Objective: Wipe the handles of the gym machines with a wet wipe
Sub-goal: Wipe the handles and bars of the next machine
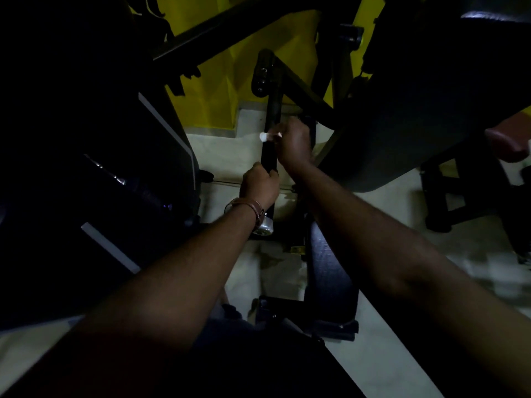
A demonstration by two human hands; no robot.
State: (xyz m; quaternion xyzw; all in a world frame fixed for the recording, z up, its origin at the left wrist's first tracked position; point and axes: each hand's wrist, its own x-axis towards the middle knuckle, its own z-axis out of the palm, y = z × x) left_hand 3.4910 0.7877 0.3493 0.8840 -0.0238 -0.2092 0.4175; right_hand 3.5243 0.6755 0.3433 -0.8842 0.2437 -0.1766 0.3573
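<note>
Together our hands work on one dark handle (269, 156), a black bar that runs up and away from us. Our left hand (258, 183) is wrapped tight around its lower part, fingers curled over the right edge of the bar; a watch (260, 216) with a brown strap sits on that wrist. Our right hand (294, 143) is just above the left, close but apart from it, and pinches a white wet wipe (270, 136) against the bar, a small bright corner of it sticking out past the bar's left edge.

Beyond the right hand the handle carries on bare up to a rounded black end plate (263, 73) with bolts, so that stretch lies open. To the left of both hands a band of pale floor (221, 156) is free before the dark bulk of another machine (100, 168) begins. To the right of the right hand a slanting frame bar (307, 90) comes in very near the knuckles, and a big dark padded seat (416, 116) crowds that side. Below the left wrist a black pad (330, 277) lies between our forearms, with floor on both sides of it. Behind the machine we see a yellow wall (218, 93).
</note>
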